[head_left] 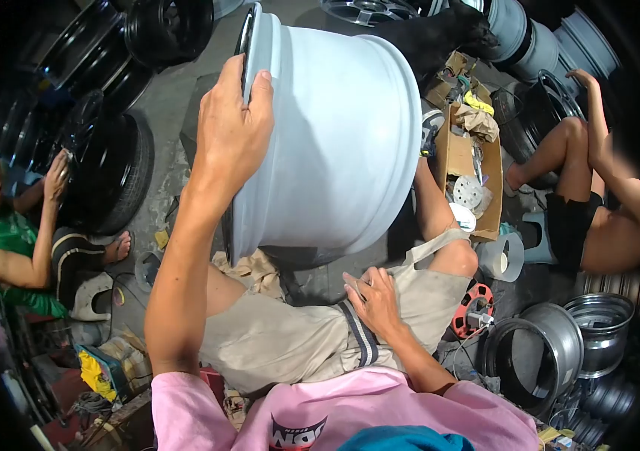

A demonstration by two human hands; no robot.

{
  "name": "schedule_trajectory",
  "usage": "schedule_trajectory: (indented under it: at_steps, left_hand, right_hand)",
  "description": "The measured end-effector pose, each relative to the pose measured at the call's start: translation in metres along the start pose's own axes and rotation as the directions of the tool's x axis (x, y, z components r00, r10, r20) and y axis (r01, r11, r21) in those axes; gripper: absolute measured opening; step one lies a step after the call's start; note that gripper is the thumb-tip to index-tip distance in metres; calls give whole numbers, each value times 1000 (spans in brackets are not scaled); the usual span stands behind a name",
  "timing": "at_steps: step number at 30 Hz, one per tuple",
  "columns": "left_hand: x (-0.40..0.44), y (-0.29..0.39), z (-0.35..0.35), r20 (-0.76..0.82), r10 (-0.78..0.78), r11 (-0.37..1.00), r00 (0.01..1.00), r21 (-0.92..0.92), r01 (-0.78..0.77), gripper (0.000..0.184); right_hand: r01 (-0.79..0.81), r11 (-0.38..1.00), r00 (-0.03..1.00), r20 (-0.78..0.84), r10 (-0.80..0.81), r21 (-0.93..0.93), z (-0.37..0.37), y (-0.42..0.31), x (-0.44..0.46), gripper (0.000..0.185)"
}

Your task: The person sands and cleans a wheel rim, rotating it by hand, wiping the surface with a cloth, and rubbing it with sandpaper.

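Note:
A large light-grey wheel rim (342,135) stands on its side in front of me, its barrel turned to the right. My left hand (233,124) is closed on the rim's left edge, with the thumb on the near side and the fingers behind the lip. Over my lap, below the wheel rim and apart from it, is my right hand (374,299). Its fingers are curled together; whatever may be in them is too small to make out. Beneath it lie beige shorts (275,338) with a dark striped strap (361,334).
A cardboard box (455,150) of supplies stands at right, beside a white tub (500,257). An orange cord reel (473,310) and bare metal rims (538,353) lie lower right. People sit at both sides. A black dog (440,37) is behind the rim.

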State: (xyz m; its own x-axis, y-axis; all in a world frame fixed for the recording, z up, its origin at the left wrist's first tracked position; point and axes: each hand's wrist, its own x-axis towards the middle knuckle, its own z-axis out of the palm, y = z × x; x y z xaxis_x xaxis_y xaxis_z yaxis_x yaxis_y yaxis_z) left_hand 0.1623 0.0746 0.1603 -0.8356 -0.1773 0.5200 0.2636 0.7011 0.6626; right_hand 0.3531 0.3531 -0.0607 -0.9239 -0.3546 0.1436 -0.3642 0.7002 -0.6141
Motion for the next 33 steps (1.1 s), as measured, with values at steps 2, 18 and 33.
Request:
schedule_trajectory:
  at_steps: [2,18,33]
  left_hand:
    - [-1,5,-1,11,-41,999,999,-13,41,33]
    - [-22,58,-4,80,518,781,851,362,-509,32]
    - [-71,43,66,660,365,486,656,466,-739,77]
  right_hand:
    - [13,1000,1000,-13,-13,5,-1,-1,-1,27]
    - [112,994,989,-101,-109,22,-22,-16,-32,20]
    - [149,985,962,-243,-123,92,-38,-13,-64,18]
